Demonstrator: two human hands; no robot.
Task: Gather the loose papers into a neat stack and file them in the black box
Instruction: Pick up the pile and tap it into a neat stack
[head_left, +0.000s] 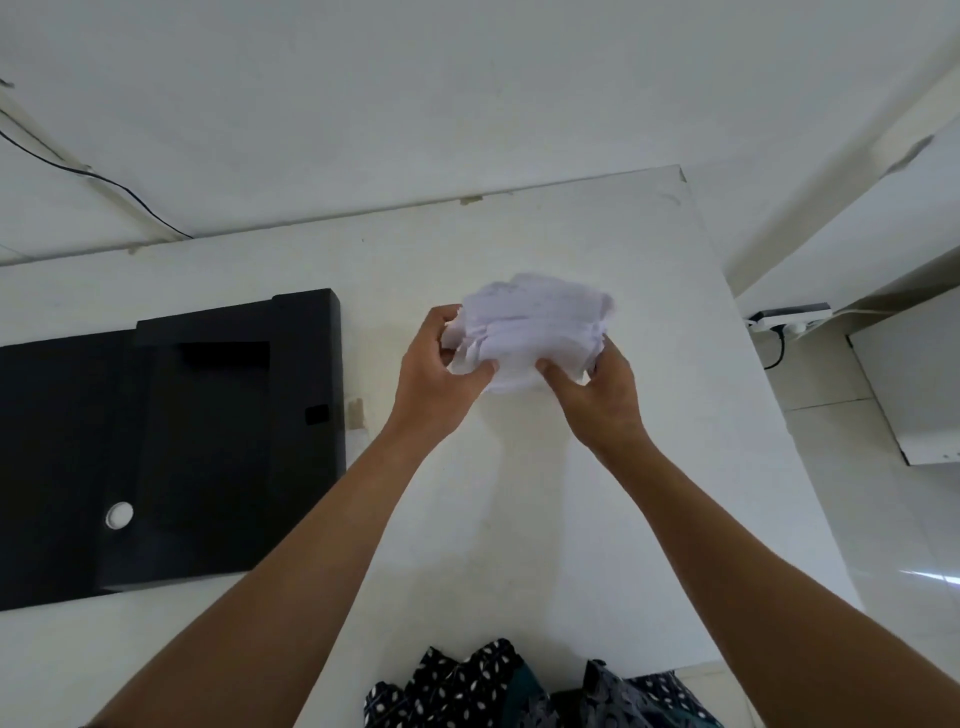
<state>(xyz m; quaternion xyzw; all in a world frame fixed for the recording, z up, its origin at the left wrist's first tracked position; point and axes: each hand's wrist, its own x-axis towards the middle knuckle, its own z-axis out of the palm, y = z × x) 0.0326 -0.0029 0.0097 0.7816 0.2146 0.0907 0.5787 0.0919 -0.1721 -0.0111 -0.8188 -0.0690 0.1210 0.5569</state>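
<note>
papers (535, 327) held by left hand (441, 374) and right hand (597, 387).

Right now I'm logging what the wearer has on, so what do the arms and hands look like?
Both forearms are bare, with no sleeves in view. The left hand and right hand wear no gloves, and no rings, watch or bracelets show. Dark patterned clothing with pale spots shows at the bottom edge.

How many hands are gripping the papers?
2. The left hand grips the left side of the stack of papers; the right hand grips its right side.
</note>
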